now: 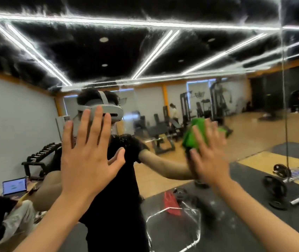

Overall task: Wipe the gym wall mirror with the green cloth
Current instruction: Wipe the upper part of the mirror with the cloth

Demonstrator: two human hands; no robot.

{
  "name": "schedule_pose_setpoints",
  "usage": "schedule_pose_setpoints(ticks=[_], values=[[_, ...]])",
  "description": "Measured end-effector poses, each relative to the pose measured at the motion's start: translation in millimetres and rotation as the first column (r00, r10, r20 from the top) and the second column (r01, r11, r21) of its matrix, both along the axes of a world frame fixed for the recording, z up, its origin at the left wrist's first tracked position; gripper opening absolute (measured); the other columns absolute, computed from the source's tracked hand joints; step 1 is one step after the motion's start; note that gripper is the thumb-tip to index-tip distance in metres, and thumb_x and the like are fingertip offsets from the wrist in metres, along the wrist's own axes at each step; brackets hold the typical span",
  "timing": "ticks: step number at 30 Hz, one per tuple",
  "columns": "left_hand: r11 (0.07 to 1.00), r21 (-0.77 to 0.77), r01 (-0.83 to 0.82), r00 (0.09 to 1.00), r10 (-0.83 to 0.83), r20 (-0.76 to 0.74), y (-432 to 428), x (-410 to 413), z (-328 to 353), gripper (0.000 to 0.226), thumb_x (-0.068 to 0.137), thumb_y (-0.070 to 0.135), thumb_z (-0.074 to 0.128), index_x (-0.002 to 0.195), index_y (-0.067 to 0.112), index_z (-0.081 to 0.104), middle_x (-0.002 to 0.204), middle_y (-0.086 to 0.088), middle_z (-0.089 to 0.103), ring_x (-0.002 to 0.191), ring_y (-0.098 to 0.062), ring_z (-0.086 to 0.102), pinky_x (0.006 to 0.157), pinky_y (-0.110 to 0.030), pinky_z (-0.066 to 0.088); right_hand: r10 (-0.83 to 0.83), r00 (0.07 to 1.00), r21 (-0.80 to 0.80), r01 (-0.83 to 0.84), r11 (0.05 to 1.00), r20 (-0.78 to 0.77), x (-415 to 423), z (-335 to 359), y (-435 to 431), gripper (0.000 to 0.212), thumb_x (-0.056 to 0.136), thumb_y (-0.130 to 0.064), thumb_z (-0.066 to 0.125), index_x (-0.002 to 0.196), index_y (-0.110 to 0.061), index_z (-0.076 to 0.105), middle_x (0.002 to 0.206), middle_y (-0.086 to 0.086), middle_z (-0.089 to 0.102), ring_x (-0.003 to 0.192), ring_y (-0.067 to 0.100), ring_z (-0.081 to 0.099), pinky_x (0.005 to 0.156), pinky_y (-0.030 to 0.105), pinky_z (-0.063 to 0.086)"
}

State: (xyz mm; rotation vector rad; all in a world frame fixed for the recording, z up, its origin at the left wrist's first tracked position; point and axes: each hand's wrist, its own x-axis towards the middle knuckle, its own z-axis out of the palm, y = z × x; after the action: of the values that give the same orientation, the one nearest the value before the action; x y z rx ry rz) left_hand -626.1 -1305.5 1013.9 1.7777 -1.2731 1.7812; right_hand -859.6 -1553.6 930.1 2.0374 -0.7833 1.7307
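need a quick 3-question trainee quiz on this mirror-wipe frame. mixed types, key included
1. True or false: the left hand grips a spray bottle.
2. Which hand presses the green cloth against the mirror? A) left hand B) right hand
3. Fill in: the mirror's vertical seam lies to the cloth's ___.

Key: 1 false, its fingers are spread and hold nothing; 2 B; 3 right.

Your right hand point(208, 153) is pressing the green cloth point(195, 135) flat against the mirror point(163, 88), while your left hand point(88, 155) is spreading its 5 fingers beside it.
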Motion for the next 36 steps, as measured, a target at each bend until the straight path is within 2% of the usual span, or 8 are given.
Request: schedule_pose_setpoints(ticks=[3,6,10,14,22,26,30,36], values=[[1.0,0.002,-0.003,1.0,0.003,0.007,-0.8,-2.4,1.0,0.089,0.099,0.057,0.044,0.169,0.009,0.016,0.178,-0.011,0.008,0.164,-0.032,0.008,0.131,-0.058,0.008,-0.146,0.909,0.412,-0.031,0.911,0.391,-25.7,27.1,-33.9,0.069,0.106,-0.053,0.016,0.168,-0.022,0.016,0.175,0.012,0.005,0.161,0.036,0.003,0.126,0.065,0.012],[1.0,-0.011,0.004,1.0,-0.004,0.004,-0.9,-1.8,0.9,0.089,0.099,0.057,0.044,0.169,0.01,0.016,0.178,-0.01,0.008,0.164,-0.031,0.008,0.131,-0.059,0.009,-0.216,0.836,0.528,-0.101,0.843,0.505,8.1,36.0,-2.4,0.068,0.106,-0.051,0.014,0.169,-0.024,0.009,0.176,0.011,0.001,0.162,0.035,0.0,0.128,0.062,0.007],[1.0,-0.003,0.008,1.0,-0.008,0.009,0.4,1.1,-0.2,0.089,0.099,0.058,0.045,0.169,0.01,0.018,0.178,-0.01,0.009,0.164,-0.032,0.01,0.13,-0.059,0.009,-0.006,0.997,0.139,-0.005,0.99,0.081,62.9,-24.7,71.3,0.066,0.108,-0.048,0.029,0.167,-0.02,0.022,0.174,0.016,0.008,0.161,0.04,0.004,0.128,0.061,0.005],[0.999,-0.028,0.015,1.0,-0.014,0.021,-0.9,2.6,-2.6,0.089,0.098,0.056,0.047,0.169,0.009,0.019,0.178,-0.01,0.011,0.164,-0.032,0.011,0.131,-0.056,0.006,0.058,0.966,-0.175,-0.104,0.979,-0.253,22.0,-32.6,34.5,0.062,0.108,-0.054,0.033,0.166,-0.032,0.024,0.175,0.011,0.013,0.161,0.037,0.01,0.127,0.061,0.011],[0.999,-0.013,0.029,1.0,-0.029,0.004,-2.1,4.6,-2.1,0.091,0.097,0.058,0.045,0.17,0.013,0.015,0.178,-0.007,0.008,0.164,-0.029,0.008,0.13,-0.058,0.01,-0.166,0.871,0.485,-0.093,0.869,0.463,-15.1,24.1,-24.6,0.068,0.107,-0.051,0.014,0.169,-0.023,0.008,0.176,0.011,0.0,0.161,0.034,-0.001,0.126,0.065,0.009],[0.992,-0.021,0.124,0.988,-0.126,-0.088,-11.4,14.9,-3.5,0.085,0.101,0.065,0.03,0.171,0.021,0.007,0.179,-0.001,0.0,0.165,-0.028,0.001,0.125,-0.069,0.019,0.056,0.995,0.064,-0.061,0.996,0.077,41.9,-24.2,46.8,0.064,0.109,-0.049,0.029,0.167,-0.023,0.024,0.175,0.013,0.009,0.161,0.038,0.004,0.128,0.063,0.009],[0.99,-0.014,0.144,0.982,-0.144,-0.122,-16.7,20.4,-3.8,0.086,0.1,0.065,0.031,0.171,0.026,0.002,0.179,0.002,-0.003,0.165,-0.027,-0.001,0.124,-0.069,0.022,0.04,0.938,-0.276,-0.142,0.951,-0.344,-15.1,-35.5,-5.2,0.061,0.107,-0.054,0.035,0.165,-0.034,0.027,0.174,0.009,0.016,0.16,0.037,0.014,0.127,0.061,0.015],[0.995,-0.007,0.103,0.992,-0.103,-0.069,-12.0,10.7,-3.6,0.09,0.097,0.061,0.037,0.171,0.02,0.007,0.179,-0.002,0.0,0.165,-0.028,0.001,0.127,-0.066,0.016,-0.091,0.919,0.44,-0.095,0.893,0.384,-83.2,38.2,-85.5,0.071,0.104,-0.056,0.015,0.169,-0.027,0.008,0.176,0.007,-0.002,0.162,0.03,-0.005,0.127,0.063,0.006]])
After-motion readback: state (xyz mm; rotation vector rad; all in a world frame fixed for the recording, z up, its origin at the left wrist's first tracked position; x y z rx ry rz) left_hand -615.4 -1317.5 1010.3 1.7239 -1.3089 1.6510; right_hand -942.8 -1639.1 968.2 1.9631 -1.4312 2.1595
